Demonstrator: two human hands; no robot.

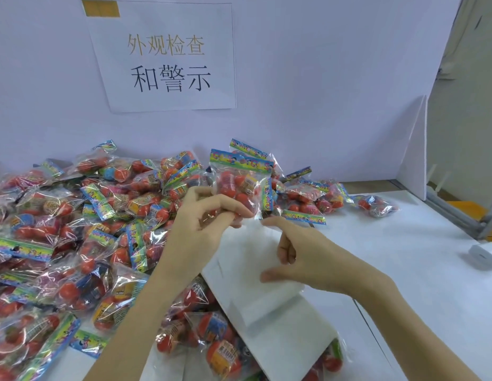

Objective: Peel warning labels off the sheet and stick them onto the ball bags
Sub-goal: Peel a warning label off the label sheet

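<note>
We see one white counter carrying dozens of ball bags, too many to count, heaped toward nine o'clock. One label sheet overlaps them. Our left hand grips one raised bag at twelve o'clock; our right hand, fingers loosely curled, holds nothing we can make out.

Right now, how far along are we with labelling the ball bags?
Done: cannot tell; no stuck label is readable on any bag. In hand: the left hand holds one ball bag up, the right hand reaches toward it with index finger extended above the white label sheet. Left: apparently most of it; the large pile of bags covers the left of the table.
</note>
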